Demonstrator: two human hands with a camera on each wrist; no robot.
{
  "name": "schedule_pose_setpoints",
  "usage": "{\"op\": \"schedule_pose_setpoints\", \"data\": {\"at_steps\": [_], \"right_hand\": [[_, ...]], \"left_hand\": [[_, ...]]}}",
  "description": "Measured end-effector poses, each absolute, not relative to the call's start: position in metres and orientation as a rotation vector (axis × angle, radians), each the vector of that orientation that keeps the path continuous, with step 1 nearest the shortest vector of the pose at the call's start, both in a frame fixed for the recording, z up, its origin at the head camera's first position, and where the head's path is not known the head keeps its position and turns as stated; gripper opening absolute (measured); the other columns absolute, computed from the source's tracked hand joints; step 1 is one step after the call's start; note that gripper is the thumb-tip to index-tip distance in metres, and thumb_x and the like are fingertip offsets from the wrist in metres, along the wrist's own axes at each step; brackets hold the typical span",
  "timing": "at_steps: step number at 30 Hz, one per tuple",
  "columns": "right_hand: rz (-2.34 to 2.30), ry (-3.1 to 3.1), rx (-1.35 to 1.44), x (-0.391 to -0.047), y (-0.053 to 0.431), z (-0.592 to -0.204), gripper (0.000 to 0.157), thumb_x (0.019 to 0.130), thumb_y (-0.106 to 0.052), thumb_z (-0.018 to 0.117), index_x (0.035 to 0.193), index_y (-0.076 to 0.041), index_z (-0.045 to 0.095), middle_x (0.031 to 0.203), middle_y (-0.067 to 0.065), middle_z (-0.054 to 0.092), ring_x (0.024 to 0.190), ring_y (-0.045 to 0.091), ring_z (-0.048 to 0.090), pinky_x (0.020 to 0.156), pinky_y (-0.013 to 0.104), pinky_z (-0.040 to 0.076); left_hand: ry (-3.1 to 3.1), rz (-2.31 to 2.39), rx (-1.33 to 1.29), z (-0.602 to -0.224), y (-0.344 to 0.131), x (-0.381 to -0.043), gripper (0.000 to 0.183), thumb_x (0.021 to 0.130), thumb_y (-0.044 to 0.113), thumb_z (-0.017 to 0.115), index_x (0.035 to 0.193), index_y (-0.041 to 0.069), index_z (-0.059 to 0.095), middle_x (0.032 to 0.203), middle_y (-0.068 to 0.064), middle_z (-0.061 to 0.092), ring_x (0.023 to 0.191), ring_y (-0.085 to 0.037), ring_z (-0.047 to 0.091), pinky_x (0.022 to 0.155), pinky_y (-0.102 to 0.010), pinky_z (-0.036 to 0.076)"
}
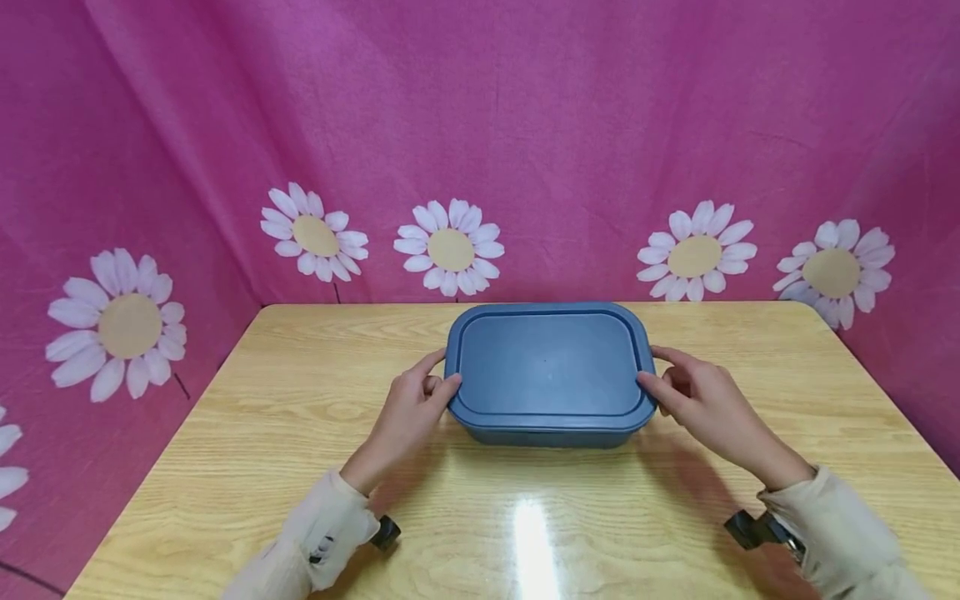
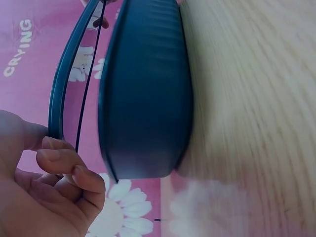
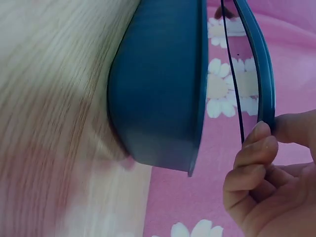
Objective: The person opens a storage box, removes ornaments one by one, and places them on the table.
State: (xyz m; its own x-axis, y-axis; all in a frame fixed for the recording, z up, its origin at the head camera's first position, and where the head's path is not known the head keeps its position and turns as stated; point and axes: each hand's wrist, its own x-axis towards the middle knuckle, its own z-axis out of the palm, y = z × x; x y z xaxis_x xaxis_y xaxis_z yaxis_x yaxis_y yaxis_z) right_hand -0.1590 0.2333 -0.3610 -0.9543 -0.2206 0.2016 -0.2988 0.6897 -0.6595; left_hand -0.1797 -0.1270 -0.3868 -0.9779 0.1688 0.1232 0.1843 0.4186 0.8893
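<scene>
From my remote station I find the left hand (image 1: 408,406) and right hand (image 1: 708,407) pinching the lid (image 1: 550,365), just below frame centre, raised off the box (image 2: 148,94) beneath.

The left hand (image 1: 408,406) pinches, its thumb (image 1: 447,389) reaching inward and its index finger (image 1: 427,362) stretched ahead of that; the other fingers (image 2: 89,180) fold in below the thumb, toward the palm. Well apart, off its thumb side, the right hand (image 1: 708,404) mirrors it, pinching likewise, its own remaining fingers (image 3: 242,185) curled. Behind each hand the wrist is bare, then a pale sleeve covers the forearm, both arms slanting inward toward the hands.
</scene>
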Motion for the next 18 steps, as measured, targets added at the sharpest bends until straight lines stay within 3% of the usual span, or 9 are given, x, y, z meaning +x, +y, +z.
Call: {"op": "schedule_pose_setpoints", "data": {"at_steps": [12, 18], "right_hand": [[1.18, -2.773, 0.5, -0.129, 0.237, -0.36, 0.046, 0.1, -0.024, 0.062, 0.137, 0.002, 0.05, 0.063, -0.001, 0.056, 0.053, 0.011, 0.052, 0.045, 0.026, 0.042], [1.243, -2.816, 0.534, -0.107, 0.242, -0.368, 0.045, 0.099, -0.02, 0.064, 0.137, 0.0, 0.049, 0.063, -0.002, 0.058, 0.054, 0.011, 0.055, 0.047, 0.026, 0.045]], "left_hand": [[-2.621, -1.803, -0.323, -0.376, -0.132, -0.148, 0.039, 0.103, 0.022, 0.057, 0.141, 0.014, 0.05, 0.055, -0.002, 0.049, 0.048, -0.014, 0.042, 0.043, -0.022, 0.029], [-2.65, -1.943, -0.292, -0.375, -0.134, -0.129, 0.034, 0.103, 0.023, 0.057, 0.136, 0.017, 0.049, 0.053, -0.008, 0.054, 0.042, -0.018, 0.045, 0.04, -0.024, 0.037]]}}
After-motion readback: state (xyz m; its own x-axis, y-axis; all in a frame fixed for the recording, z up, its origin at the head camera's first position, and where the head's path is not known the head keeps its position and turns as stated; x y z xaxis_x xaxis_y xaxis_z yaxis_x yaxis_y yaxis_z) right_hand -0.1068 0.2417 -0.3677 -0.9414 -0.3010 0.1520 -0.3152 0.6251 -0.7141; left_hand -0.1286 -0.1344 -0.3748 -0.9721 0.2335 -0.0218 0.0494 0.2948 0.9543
